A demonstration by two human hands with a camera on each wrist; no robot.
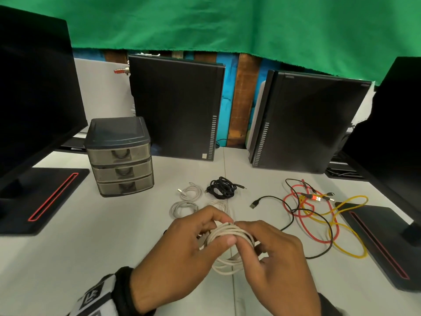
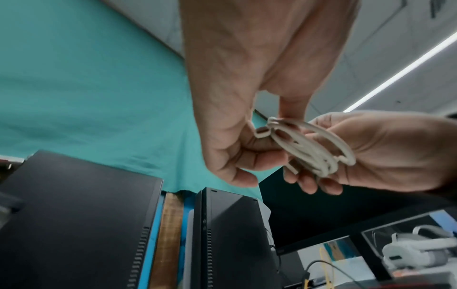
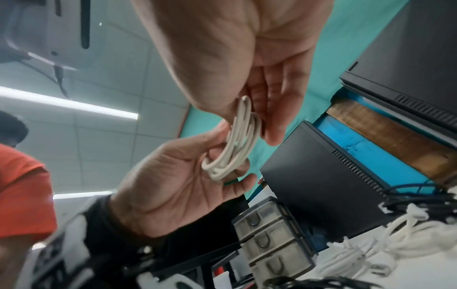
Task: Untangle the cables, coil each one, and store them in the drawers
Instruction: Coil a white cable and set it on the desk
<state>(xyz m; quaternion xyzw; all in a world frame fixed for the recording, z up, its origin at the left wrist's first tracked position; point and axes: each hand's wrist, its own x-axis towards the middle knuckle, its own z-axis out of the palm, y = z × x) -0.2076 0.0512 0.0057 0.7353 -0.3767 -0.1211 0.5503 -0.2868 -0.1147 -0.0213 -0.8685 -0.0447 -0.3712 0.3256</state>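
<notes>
Both hands hold one coiled white cable (image 1: 227, 242) above the table's front middle. My left hand (image 1: 196, 245) grips the coil's left side, thumb pressed over the loops (image 2: 311, 148). My right hand (image 1: 268, 249) pinches the coil's right side (image 3: 237, 144). Two small white coils (image 1: 190, 192) (image 1: 182, 207) and a coiled black cable (image 1: 222, 187) lie further back on the table. A loose tangle of red (image 1: 307, 215), yellow (image 1: 346, 226) and black (image 1: 319, 220) cables lies to the right. The grey three-drawer unit (image 1: 121, 156) stands at the left, all drawers closed.
Two black computer towers (image 1: 175, 106) (image 1: 309, 124) stand at the back. Monitor bases with red stripes (image 1: 43, 199) (image 1: 382, 242) sit at the left and right of the white table (image 1: 91, 247). A green cloth (image 1: 227, 23) hangs behind.
</notes>
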